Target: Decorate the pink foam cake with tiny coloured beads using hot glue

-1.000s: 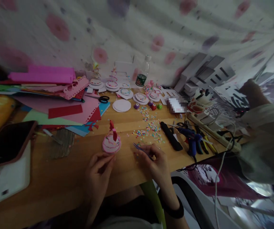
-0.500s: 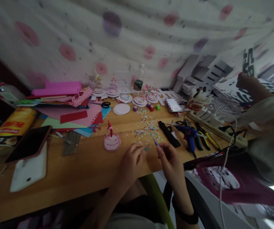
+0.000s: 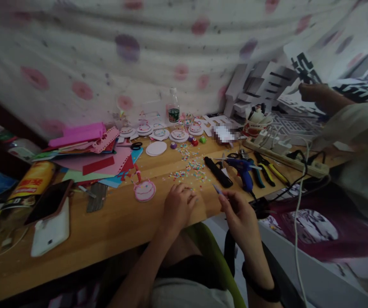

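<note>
Tweezers (image 3: 217, 189) are pinched between the thumb and fingers of the right hand (image 3: 241, 216) by the front edge of a wooden table (image 3: 120, 233), while the left hand (image 3: 178, 206), fingers curled (whether anything is gripped cannot be told), is poised near the same edge. A pink-trimmed cake ornament (image 3: 145, 191) is seen to its left, toward the front edge; multicolored confetti pieces (image 3: 195, 166) are scattered beyond both hands.

Surface beneath left hand (image 3: 178, 206) hidden; co-worker's sleeve (image 3: 360, 149) blurred, cut off at right edge
</note>
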Available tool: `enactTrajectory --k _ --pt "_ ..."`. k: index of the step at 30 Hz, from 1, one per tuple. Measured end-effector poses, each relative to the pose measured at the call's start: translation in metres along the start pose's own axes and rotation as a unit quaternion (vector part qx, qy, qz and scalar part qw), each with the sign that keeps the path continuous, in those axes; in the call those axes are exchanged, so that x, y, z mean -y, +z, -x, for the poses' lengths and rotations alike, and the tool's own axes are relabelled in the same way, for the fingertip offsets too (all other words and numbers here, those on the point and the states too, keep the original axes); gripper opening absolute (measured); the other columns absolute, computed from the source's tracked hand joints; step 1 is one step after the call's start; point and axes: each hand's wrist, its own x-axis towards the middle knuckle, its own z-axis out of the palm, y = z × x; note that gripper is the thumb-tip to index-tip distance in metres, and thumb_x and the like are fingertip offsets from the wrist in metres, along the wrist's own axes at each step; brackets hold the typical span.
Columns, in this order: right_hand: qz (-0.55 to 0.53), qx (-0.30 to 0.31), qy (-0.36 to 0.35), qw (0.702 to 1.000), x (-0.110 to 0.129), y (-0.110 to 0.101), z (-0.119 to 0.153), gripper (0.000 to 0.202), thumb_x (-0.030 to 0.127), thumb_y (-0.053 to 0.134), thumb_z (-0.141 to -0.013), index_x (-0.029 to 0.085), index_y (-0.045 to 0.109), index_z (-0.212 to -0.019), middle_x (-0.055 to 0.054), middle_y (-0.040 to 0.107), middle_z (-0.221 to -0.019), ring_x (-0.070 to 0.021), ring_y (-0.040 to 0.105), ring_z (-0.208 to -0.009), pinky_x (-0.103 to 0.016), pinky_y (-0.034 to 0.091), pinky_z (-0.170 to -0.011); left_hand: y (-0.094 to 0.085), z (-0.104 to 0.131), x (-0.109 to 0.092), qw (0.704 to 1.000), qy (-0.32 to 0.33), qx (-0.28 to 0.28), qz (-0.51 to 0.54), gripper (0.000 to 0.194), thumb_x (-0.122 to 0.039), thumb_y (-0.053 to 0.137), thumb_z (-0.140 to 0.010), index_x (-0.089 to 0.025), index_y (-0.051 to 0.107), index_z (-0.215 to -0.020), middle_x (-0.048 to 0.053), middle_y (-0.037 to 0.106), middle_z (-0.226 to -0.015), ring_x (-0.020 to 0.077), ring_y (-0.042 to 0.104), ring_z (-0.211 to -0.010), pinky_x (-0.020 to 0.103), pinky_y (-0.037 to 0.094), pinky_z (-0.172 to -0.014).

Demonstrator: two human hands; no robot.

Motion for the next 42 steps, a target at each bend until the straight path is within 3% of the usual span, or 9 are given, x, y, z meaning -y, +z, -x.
enactTrajectory --k 3,9,14,21,23,28,35,39,42 --pt "-0.008 -0.016 0.005 1.000 0.000 -0.002 0.002 0.032 0.051 0.051 -0.096 0.021 0.059 -0.088 -0.001 0.059 -0.069 -0.0162 0.054 -0.058 -0.029 0.041 -0.055 0.000 0.000 -0.002 1.000 0.005 -0.010 0.000 0.016 -0.025 0.068 -0.088 -0.017 0.073 -0.075 0.010 0.072 -0.095 0.0264 0.065 -0.096 0.047 0.054 -0.090" --pt "-0.061 -0.034 -0.008 0.998 0.004 0.006 0.004 0.032 0.054 0.059 -0.091 0.022 0.059 -0.096 -0.006 0.067 -0.086 -0.0208 0.063 -0.079 -0.032 0.050 -0.071 -0.015 0.023 0.003 0.998 0.047 -0.029 0.042 0.025 -0.016 0.056 -0.094 -0.023 0.073 -0.112 0.008 0.071 -0.111 0.0199 0.065 -0.102 0.038 0.054 -0.091" --pt "-0.092 -0.017 0.022 0.995 0.012 0.014 0.007 0.031 0.050 0.069 -0.083 0.022 0.062 -0.094 0.003 0.056 -0.064 -0.0153 0.052 -0.055 -0.027 0.044 -0.053 -0.034 0.053 0.013 0.996 0.034 -0.065 0.053 0.012 -0.021 0.065 -0.089 -0.022 0.075 -0.082 0.007 0.070 -0.102 0.0179 0.064 -0.086 0.034 0.055 -0.078" --pt "-0.063 -0.012 0.002 0.998 0.008 0.019 0.004 0.044 0.054 0.054 -0.092 0.020 0.074 -0.111 -0.009 0.073 -0.092 -0.0251 0.067 -0.084 -0.036 0.053 -0.071 -0.055 0.073 0.024 0.994 -0.013 -0.089 0.060 0.041 -0.031 0.065 -0.089 -0.021 0.057 -0.051 0.000 0.066 -0.069 0.0148 0.064 -0.069 0.028 0.051 -0.067" --pt "-0.057 -0.005 -0.018 0.998 0.005 0.020 0.002 0.041 0.050 0.058 -0.091 0.020 0.076 -0.112 -0.009 0.075 -0.092 -0.0248 0.068 -0.083 -0.037 0.054 -0.071 -0.060 0.074 0.030 0.992 -0.033 -0.103 0.061 0.040 -0.029 0.059 -0.093 -0.021 0.060 -0.053 0.000 0.066 -0.069 0.0135 0.064 -0.067 0.026 0.051 -0.065" --pt "-0.057 0.004 -0.011 0.998 0.011 0.023 0.001 0.026 0.044 0.074 -0.080 0.022 0.081 -0.094 -0.008 0.079 -0.091 -0.0255 0.070 -0.079 -0.037 0.057 -0.069 -0.069 0.075 0.050 0.975 -0.054 -0.207 0.059 0.013 -0.024 0.065 -0.087 -0.022 0.076 -0.095 0.006 0.072 -0.099 0.0173 0.070 -0.086 0.030 0.058 -0.076" --pt "-0.089 -0.031 0.015 0.995 0.024 0.039 -0.005 0.030 0.050 0.085 -0.065 0.023 0.079 -0.076 -0.006 0.077 -0.068 -0.0241 0.069 -0.059 -0.035 0.058 -0.054 -0.074 0.085 0.067 0.970 -0.042 -0.236 0.050 0.013 -0.024 0.070 -0.083 -0.025 0.075 -0.071 0.002 0.073 -0.081 0.0147 0.068 -0.070 0.028 0.057 -0.065" --pt "-0.045 -0.039 -0.033 0.998 0.026 0.047 -0.008 0.023 0.045 0.084 -0.068 0.023 0.077 -0.067 -0.005 0.074 -0.063 -0.0198 0.062 -0.052 -0.031 0.051 -0.049 -0.079 0.085 0.078 0.967 -0.067 -0.244 0.035 0.027 -0.024 0.074 -0.079 -0.021 0.058 -0.057 0.001 0.069 -0.075 0.0155 0.067 -0.070 0.028 0.055 -0.065" --pt "-0.024 -0.007 -0.084 0.996 0.030 0.057 -0.009 0.014 0.038 0.081 -0.073 0.024 0.079 -0.072 -0.004 0.074 -0.067 -0.0191 0.062 -0.054 -0.031 0.049 -0.049 -0.081 0.080 0.093 0.957 -0.130 -0.259 0.027 0.021 -0.030 0.079 -0.074 -0.022 0.060 -0.077 0.003 0.068 -0.089 0.0209 0.068 -0.084 0.036 0.057 -0.074"
